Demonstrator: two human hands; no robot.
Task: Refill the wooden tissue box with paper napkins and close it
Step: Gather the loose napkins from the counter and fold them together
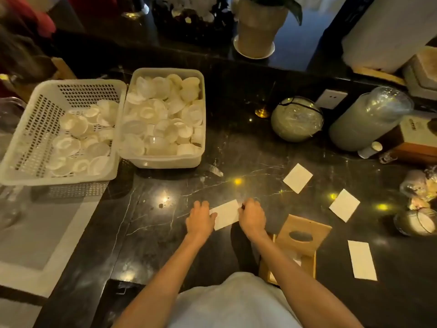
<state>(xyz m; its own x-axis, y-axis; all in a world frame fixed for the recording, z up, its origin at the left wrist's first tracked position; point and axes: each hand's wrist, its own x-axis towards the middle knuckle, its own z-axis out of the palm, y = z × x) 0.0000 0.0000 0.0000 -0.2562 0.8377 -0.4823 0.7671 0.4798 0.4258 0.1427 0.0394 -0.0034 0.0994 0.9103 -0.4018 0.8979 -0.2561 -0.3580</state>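
A white paper napkin (226, 214) lies flat on the black marble counter (236, 150). My left hand (200, 220) presses on its left end and my right hand (252, 216) pinches its right end. The wooden tissue box (309, 263) stands just right of my right forearm, its lid (303, 229) with an oval slot tilted up and open. Three more white napkins lie further right: one (298, 178) toward the back, one (344, 205) beyond the box, one (362, 260) near the front.
Two white plastic baskets (28, 143) (163, 159) full of small white lids stand at the left. A round wrapped bundle (296, 118), a wrapped cylinder (369, 119), boxes and jars crowd the right edge. A potted plant (256, 29) stands at the back.
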